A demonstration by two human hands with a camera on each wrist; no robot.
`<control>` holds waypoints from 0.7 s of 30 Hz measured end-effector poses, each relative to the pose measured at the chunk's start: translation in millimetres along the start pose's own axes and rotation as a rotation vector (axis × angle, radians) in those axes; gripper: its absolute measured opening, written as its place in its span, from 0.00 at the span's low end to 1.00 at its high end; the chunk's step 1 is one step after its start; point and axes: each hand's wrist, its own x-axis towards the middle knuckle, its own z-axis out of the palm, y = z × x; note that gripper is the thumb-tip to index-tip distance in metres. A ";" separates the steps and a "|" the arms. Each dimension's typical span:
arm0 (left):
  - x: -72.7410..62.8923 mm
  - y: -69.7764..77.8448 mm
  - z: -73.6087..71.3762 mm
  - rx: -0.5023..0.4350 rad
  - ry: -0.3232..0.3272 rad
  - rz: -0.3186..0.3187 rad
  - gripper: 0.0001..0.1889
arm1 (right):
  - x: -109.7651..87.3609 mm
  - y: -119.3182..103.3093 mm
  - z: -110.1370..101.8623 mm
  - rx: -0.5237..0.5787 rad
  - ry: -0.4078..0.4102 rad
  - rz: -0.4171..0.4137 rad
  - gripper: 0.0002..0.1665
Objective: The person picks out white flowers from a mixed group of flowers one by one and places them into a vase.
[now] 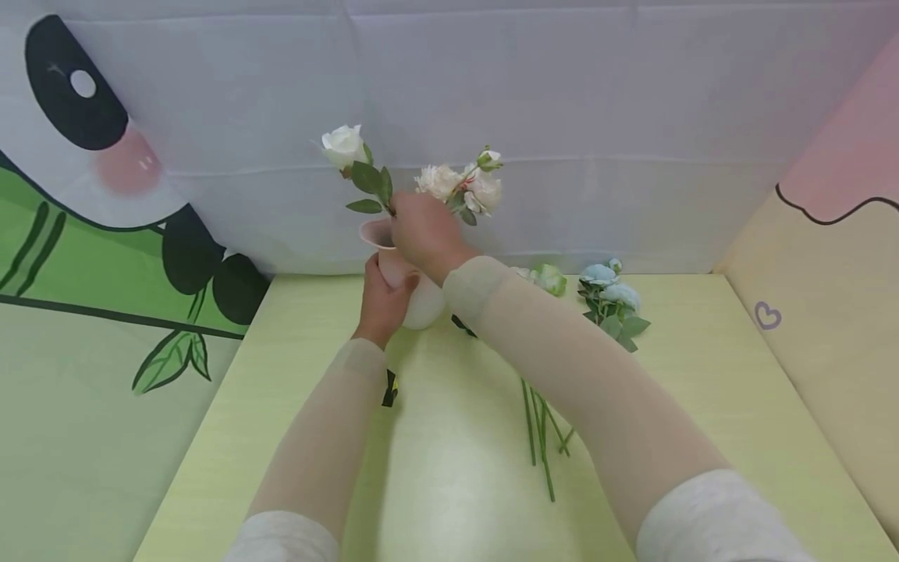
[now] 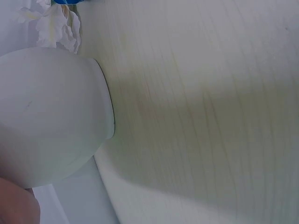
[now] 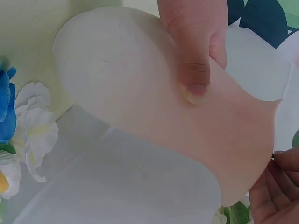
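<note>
A vase (image 1: 424, 306), white at the base and pinkish towards its flared mouth, stands near the back of the table. My left hand (image 1: 382, 303) grips its neck; the thumb (image 3: 194, 70) presses on the vase wall in the right wrist view. Just above the mouth, my right hand (image 1: 430, 236) pinches the stem of a white rose (image 1: 344, 147) with green leaves. The rose leans left. Pale pink flowers (image 1: 481, 190) with a small bud show behind the right hand; where their stems end is hidden. In the left wrist view, the vase's rounded body (image 2: 51, 112) fills the left side.
Blue flowers (image 1: 620, 297) lie at the table's back right, beside a green-white flower (image 1: 549, 279). Several green stems (image 1: 542, 437) run out from beneath my right forearm. A small black and yellow object (image 1: 390, 389) lies beside my left forearm. White cloth (image 1: 562, 117) hangs behind the table.
</note>
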 end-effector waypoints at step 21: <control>-0.4 1.8 -0.1 0.005 0.001 -0.002 0.45 | 2.2 1.4 4.0 -0.179 -0.027 -0.099 0.13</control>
